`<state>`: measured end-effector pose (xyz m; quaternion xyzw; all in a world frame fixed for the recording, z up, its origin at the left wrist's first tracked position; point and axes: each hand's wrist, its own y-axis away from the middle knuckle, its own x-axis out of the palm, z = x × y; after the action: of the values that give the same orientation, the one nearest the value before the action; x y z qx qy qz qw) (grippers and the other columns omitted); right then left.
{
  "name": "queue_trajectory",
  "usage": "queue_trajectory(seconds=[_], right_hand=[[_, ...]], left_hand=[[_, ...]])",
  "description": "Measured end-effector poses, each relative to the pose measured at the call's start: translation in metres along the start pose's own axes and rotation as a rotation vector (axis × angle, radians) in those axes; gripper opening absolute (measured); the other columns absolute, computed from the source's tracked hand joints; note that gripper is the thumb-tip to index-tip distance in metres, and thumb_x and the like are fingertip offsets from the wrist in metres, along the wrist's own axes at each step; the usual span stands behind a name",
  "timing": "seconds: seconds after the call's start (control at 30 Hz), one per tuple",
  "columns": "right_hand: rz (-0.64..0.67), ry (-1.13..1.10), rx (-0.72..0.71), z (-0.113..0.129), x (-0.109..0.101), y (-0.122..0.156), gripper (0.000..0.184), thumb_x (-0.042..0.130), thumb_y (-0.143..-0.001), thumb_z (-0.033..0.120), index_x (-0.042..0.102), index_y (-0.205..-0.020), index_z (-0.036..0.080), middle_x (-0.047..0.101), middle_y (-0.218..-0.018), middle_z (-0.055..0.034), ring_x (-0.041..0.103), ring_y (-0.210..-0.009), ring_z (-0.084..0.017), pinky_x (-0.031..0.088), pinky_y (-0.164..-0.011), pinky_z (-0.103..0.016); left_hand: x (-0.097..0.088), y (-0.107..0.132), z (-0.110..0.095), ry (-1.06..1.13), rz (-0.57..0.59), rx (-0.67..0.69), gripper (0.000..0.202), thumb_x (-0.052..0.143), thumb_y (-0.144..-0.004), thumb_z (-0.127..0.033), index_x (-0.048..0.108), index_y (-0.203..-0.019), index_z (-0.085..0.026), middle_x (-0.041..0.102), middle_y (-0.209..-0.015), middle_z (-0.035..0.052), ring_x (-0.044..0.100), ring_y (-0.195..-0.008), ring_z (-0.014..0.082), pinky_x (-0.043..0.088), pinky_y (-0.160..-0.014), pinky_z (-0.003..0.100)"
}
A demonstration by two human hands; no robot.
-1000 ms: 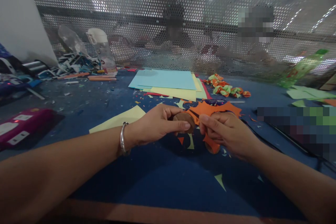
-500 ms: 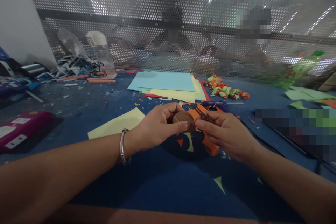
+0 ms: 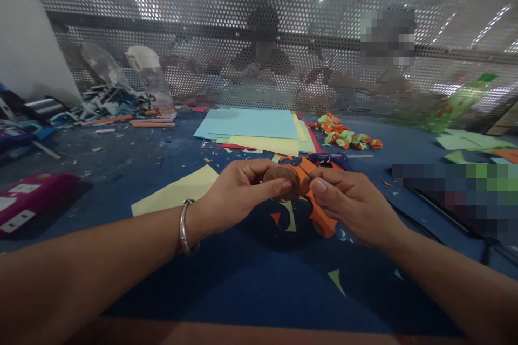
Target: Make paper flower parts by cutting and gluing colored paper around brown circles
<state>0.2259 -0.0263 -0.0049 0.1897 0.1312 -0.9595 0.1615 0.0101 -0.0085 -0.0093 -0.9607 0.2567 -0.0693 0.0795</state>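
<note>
My left hand (image 3: 238, 188), with a silver bangle at its wrist, pinches a round brown piece (image 3: 279, 175) between thumb and fingers. Its material is unclear. Close on the right, the fingers of my right hand (image 3: 340, 194) are closed on a thin dark strip (image 3: 306, 173), whose tip points toward the brown piece; its kind is hard to make out. Beneath and behind both hands lies cut orange paper (image 3: 321, 218) with curved edges. A small orange triangle of paper (image 3: 275, 219) and a curved pale-yellow scrap (image 3: 290, 216) rest on the table below the brown piece.
Coloured paper sheets (image 3: 253, 123) are stacked behind the hands, beside crumpled orange and green paper pieces (image 3: 343, 135). A yellow sheet (image 3: 174, 191) lies left. A bottle (image 3: 156, 83), a magenta case (image 3: 38, 199) and a green bottle (image 3: 461, 102) stand around. Perforated metal (image 3: 194, 38) borders the back.
My right hand's fingers have shifted slightly, its thumb now raised a little, and the dark strip shows less. My left hand keeps its hold on the brown piece. The view has moved slightly.
</note>
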Motion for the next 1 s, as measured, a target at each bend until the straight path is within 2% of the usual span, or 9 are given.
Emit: queue_trajectory(seconds=[0.1, 0.37, 0.57, 0.73, 1.0], right_hand=[[0.025, 0.05, -0.018, -0.0013, -0.002, 0.0011, 0.055, 0.052, -0.094, 0.068, 0.057, -0.07, 0.019, 0.03, -0.057, 0.0064, 0.026, -0.047, -0.007, 0.021, -0.042, -0.023], [0.068, 0.163, 0.007, 0.0068, -0.0014, 0.0031, 0.052, 0.051, -0.094, 0.066, 0.06, -0.072, 0.02, 0.044, -0.054, 0.0034, 0.042, -0.046, -0.01, 0.032, -0.044, -0.023], [0.07, 0.147, 0.009, 0.0047, -0.0025, 0.0052, 0.052, 0.051, -0.095, 0.064, 0.053, -0.066, 0.021, 0.044, -0.049, 0.0047, 0.04, -0.041, -0.008, 0.028, -0.042, -0.024], [0.066, 0.156, -0.001, 0.0067, -0.002, 0.0062, 0.054, 0.05, -0.095, 0.066, 0.054, -0.065, 0.021, 0.044, -0.047, 0.0045, 0.039, -0.041, -0.008, 0.027, -0.042, -0.024], [0.052, 0.173, -0.006, 0.0067, -0.0018, 0.0045, 0.055, 0.05, -0.095, 0.065, 0.053, -0.063, 0.021, 0.046, -0.048, 0.0038, 0.04, -0.042, -0.009, 0.03, -0.043, -0.024]], left_hand=[[-0.0013, -0.0002, -0.0001, -0.003, 0.025, 0.013, 0.01, 0.077, -0.084, -0.023, 0.075, -0.081, -0.014, 0.074, -0.081, 0.0008, 0.066, -0.077, 0.0111, 0.053, -0.077, 0.023], [-0.002, 0.0026, 0.0041, -0.042, 0.081, 0.0, 0.013, 0.077, -0.086, -0.027, 0.076, -0.093, -0.016, 0.077, -0.088, 0.0019, 0.069, -0.08, 0.0112, 0.054, -0.076, 0.021], [-0.0011, 0.0031, 0.0016, -0.046, 0.113, 0.004, 0.011, 0.074, -0.089, -0.027, 0.076, -0.091, -0.017, 0.073, -0.078, -0.0001, 0.066, -0.074, 0.0104, 0.052, -0.074, 0.022], [-0.002, 0.0031, 0.0028, -0.057, 0.109, 0.026, 0.015, 0.076, -0.087, -0.031, 0.076, -0.091, -0.016, 0.072, -0.077, 0.0012, 0.066, -0.076, 0.0124, 0.052, -0.075, 0.023], [-0.001, 0.0034, -0.001, -0.03, 0.143, 0.021, 0.012, 0.074, -0.088, -0.027, 0.073, -0.085, -0.015, 0.067, -0.077, -0.0009, 0.058, -0.073, 0.0095, 0.047, -0.073, 0.021]])
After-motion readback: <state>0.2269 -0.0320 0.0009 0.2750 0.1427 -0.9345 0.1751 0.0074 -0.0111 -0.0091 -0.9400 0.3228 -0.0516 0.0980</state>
